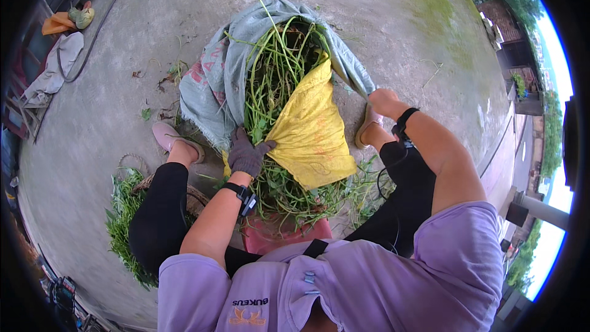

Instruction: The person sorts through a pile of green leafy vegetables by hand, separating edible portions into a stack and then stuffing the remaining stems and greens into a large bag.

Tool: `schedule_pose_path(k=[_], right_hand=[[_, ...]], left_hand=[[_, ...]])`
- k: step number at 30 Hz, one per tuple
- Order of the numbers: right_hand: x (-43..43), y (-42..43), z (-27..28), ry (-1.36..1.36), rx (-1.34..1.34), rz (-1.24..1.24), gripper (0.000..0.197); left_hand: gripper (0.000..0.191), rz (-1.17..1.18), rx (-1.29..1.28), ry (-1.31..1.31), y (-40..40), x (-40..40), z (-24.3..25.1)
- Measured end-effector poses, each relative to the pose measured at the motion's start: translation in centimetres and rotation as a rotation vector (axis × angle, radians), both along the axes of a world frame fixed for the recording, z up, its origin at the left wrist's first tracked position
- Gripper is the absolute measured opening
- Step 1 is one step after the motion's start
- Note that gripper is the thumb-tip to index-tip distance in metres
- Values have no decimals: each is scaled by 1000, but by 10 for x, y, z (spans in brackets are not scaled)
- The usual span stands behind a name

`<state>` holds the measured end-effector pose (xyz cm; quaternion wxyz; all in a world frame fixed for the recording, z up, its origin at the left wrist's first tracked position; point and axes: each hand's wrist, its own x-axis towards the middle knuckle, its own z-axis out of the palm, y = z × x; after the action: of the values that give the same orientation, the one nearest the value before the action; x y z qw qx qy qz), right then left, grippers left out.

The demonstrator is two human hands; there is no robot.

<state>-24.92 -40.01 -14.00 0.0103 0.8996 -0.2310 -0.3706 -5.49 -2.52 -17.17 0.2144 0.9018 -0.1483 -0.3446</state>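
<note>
My left hand (249, 153), in a dark knit glove, grips the near edge of a yellow woven sack (318, 124), and its folds run together at the thumb. My bare right hand (386, 101) is closed on the rim of a grey-blue woven sack (207, 80), pulling a twisted strip of it taut to the right. The grey-blue sack lies with its mouth towards me. Long green vines (272, 74) with some leaves fill the mouth. More leafy vines (295, 203) spill out beneath the yellow sack, between my legs.
Below the vines shows a red plastic surface (286, 235). Beside my left leg, leafy greens (122, 221) lie by a woven basket (196, 198). A dark hose (99, 30) crosses the concrete floor (115, 115) at upper left, near a grey cloth (57, 67) and round gourds (83, 17).
</note>
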Motion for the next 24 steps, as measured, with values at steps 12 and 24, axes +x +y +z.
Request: schedule_pose_path(k=[12, 24], right_hand=[[-22, 324, 44, -513, 1438, -839, 27], [-21, 187, 32, -403, -139, -276, 55]], left_hand=[[72, 141, -172, -30, 9, -12, -14], [95, 187, 42, -23, -13, -8, 45]])
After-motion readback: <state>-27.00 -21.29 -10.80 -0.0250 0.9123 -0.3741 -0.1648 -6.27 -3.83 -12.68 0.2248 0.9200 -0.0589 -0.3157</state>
